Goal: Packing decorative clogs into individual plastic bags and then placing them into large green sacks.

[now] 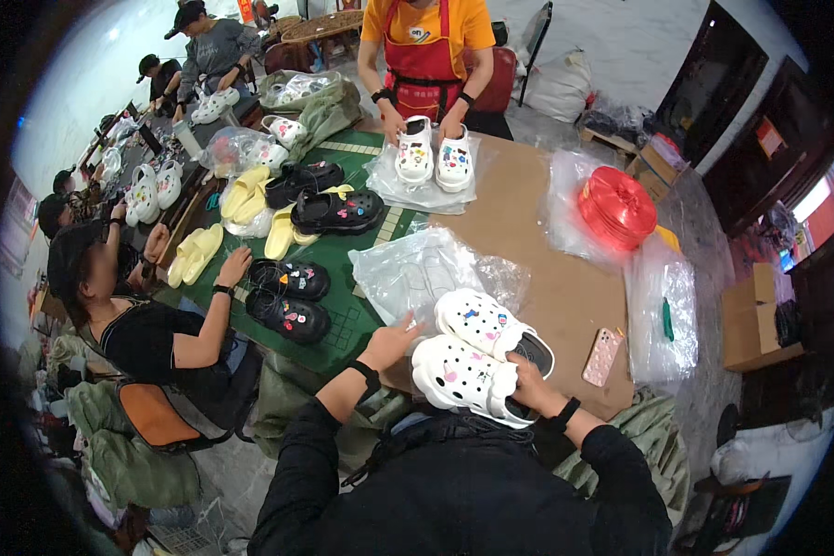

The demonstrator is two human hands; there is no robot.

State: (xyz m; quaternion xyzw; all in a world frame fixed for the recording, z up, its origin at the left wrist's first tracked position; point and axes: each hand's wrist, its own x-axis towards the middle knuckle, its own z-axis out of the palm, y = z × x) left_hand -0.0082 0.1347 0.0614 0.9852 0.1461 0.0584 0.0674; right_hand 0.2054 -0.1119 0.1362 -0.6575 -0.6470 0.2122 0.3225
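Observation:
Two white clogs, the nearer clog (456, 372) and the farther clog (477, 322), lie side by side in front of me with colourful charms on their uppers. My right hand (532, 387) grips the nearer clog by its heel opening, the fingers partly hidden inside. Left of the clogs, my left hand (389, 345) has its fingertips closed at the near edge of a clear plastic bag (408, 273). That bag is spread on the brown board (565, 306), and its near part runs up to the clogs.
Black clogs (292, 301) and yellow slippers (195, 255) lie on a green mat (343, 329). A phone (603, 357), red ribbon roll (618, 208) and stacked plastic bags (663, 315) are at right. Across, a person in a red apron (424, 69) holds white clogs (415, 153); another person (148, 324) sits left.

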